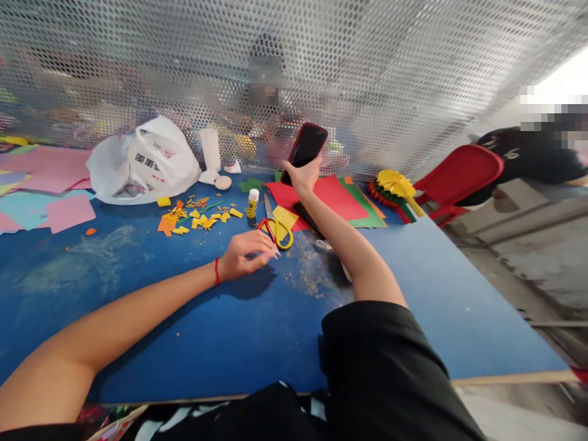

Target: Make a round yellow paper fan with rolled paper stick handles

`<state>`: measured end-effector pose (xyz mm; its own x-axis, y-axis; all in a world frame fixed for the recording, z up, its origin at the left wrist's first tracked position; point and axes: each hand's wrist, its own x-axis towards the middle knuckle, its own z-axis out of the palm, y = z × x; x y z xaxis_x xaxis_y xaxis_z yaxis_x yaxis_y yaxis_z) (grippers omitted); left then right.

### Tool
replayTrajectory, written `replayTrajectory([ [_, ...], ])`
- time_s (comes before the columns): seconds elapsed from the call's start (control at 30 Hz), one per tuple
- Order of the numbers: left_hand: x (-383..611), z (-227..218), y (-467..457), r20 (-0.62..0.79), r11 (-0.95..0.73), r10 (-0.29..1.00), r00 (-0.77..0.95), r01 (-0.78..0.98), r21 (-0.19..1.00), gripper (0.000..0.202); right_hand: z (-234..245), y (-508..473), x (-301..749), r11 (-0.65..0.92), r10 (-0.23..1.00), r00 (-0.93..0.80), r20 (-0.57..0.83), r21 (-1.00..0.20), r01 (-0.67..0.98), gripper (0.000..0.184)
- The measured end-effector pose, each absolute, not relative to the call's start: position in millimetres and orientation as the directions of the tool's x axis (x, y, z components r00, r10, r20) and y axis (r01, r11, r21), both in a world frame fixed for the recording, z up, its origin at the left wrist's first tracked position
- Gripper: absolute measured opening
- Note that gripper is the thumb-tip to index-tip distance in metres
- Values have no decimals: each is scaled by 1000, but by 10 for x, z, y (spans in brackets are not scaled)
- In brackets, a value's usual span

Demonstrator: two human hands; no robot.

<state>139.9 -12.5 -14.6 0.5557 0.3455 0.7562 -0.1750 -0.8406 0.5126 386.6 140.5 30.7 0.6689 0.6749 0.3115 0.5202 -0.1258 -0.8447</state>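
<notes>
My right hand [302, 176] is raised above the blue table [257, 331] and grips a dark phone in a red case [305, 147], screen tilted toward me. My left hand [248, 254] rests on the table with its fingers curled down, the fingertips close to the scissors [278, 228] with red and yellow handles; I see nothing in it. A small glue stick [252, 203] stands upright just behind the scissors. Red, green and orange paper sheets [337, 199] lie under my right forearm, with a yellow piece [285, 215] on them.
Yellow and orange paper scraps [197, 219] lie scattered behind my left hand. A white plastic bag [142, 162] sits at the back left, pink and light-blue sheets [55, 208] at far left. A yellow-red-green paper fan [392, 187] lies right. A perforated screen [367, 73] backs the table; a person sits on a red chair [459, 174].
</notes>
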Motion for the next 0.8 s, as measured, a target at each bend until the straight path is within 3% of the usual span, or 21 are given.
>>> replayTrajectory([
  [0.1, 1368, -108, -165, 671, -678, 693, 263, -78, 731, 24, 255, 765, 3795, 33, 756, 540, 369, -846, 532, 79],
  [0.2, 1368, -129, -223, 485, -478, 840, 244, -90, 874, 52, 162, 21, 3568, 234, 821, 360, 443, -837, 495, 76],
  [0.27, 1371, -167, -319, 381, -347, 857, 347, -159, 924, 71, 110, -421, 3374, 276, 901, 189, 391, -852, 445, 76],
  [0.4, 1268, -280, -620, 279, -200, 860, 427, -220, 955, 76, -3, -921, 2955, 294, 952, -37, 304, -873, 389, 86],
  [0.63, 884, -454, -799, 212, -152, 934, 289, -217, 964, 77, -237, -914, 2333, 224, 967, 30, 253, -898, 379, 92],
  [0.8, 953, -357, -683, 73, 11, 976, 205, -379, 925, 81, -284, -984, 2297, 178, 964, 99, 246, -877, 446, 102],
])
